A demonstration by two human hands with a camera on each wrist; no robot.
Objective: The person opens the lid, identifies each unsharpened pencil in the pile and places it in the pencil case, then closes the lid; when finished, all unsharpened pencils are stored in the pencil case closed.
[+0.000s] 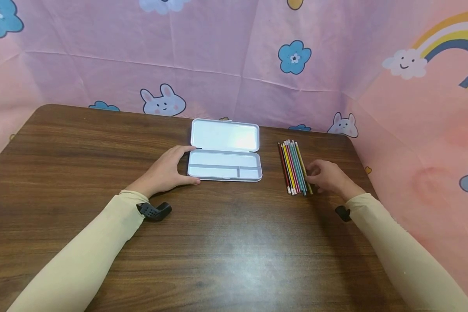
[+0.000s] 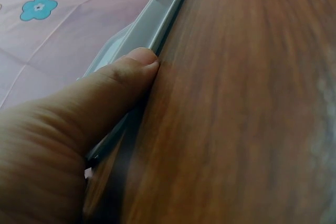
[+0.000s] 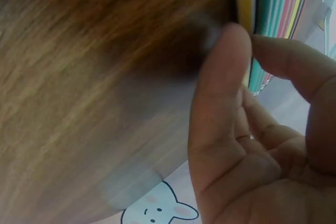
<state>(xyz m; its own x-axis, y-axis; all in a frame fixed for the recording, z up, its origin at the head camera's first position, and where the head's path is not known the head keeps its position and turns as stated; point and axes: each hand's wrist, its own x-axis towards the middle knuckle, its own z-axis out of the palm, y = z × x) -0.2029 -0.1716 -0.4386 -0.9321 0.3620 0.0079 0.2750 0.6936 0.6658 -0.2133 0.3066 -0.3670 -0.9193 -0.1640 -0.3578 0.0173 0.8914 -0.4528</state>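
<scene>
Left hand [image 1: 167,171] gripping the white pencil case [image 1: 214,172] by its nine o'clock end, and out at three o'clock the right hand [image 1: 325,177], fingertips nearly together, pinches the gold pencil [image 1: 302,160], best peeled off without rolling the neighbouring pencils [image 1: 288,169]

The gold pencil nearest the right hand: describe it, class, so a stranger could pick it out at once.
On the brown table, find the open white case, then the row of pencils to its right. The gold pencil lies at that row's right end, by the right hand. Its dull gold colour sets it apart from the teal pencil beside it.
</scene>
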